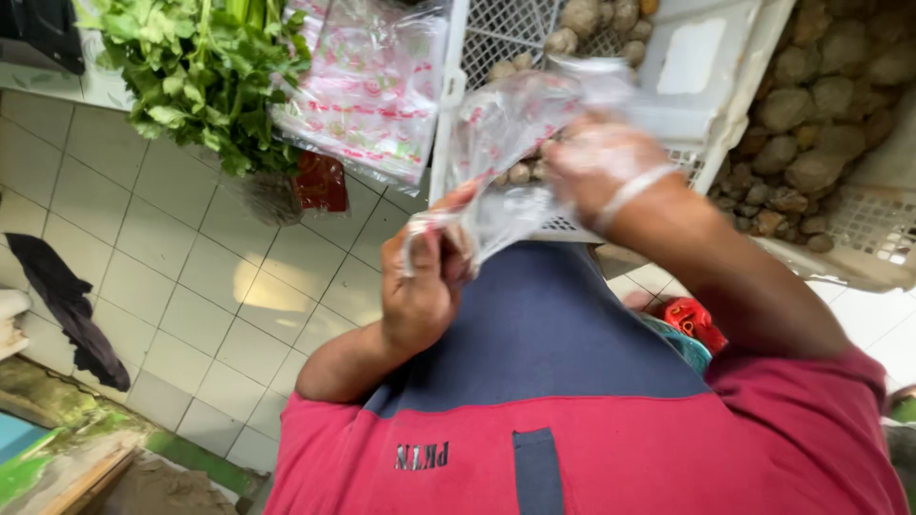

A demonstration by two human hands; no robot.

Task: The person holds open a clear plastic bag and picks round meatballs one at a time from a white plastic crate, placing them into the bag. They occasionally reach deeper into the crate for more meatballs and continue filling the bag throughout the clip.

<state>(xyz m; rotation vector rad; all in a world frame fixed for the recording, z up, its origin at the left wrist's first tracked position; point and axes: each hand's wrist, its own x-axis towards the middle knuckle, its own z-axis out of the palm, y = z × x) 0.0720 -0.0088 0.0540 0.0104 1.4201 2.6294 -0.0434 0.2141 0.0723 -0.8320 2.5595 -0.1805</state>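
My left hand (420,286) pinches the edge of a clear thin plastic bag (506,133) in front of my chest. My right hand (601,162) is covered in clear plastic up to the wrist and grips the same bag from its upper side. The bag hangs crumpled between the two hands, just over the rim of a white plastic crate (701,57) that holds small brown round tubers (592,19). I cannot tell whether anything is inside the bag.
More brown tubers (821,114) fill a second crate on the right. A bunch of leafy greens (200,76) and a stack of printed plastic bags (367,91) hang at upper left. Below are a white tiled floor (181,286) and a dark cloth (67,305).
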